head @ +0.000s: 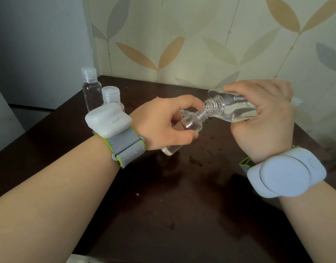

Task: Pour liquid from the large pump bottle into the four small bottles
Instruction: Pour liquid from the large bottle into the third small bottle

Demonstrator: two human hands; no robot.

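Observation:
My right hand (265,118) grips the large clear bottle (233,106), tipped on its side with its open threaded neck pointing left; its pump is off. My left hand (163,122) holds a small clear bottle (190,123), uncapped and tilted, its neck touching the large bottle's mouth. Clear liquid lies in the bottom of the small bottle, below my palm. Two more small clear bottles stand capped at the table's back left: a taller one (91,88) and a shorter one (111,95) partly behind my left wrist device.
The dark brown table (173,196) carries wet spots and smears near its middle. A wallpapered wall with a leaf pattern rises right behind it. White devices are strapped to both wrists. Something clear and small lies behind my left hand, mostly hidden.

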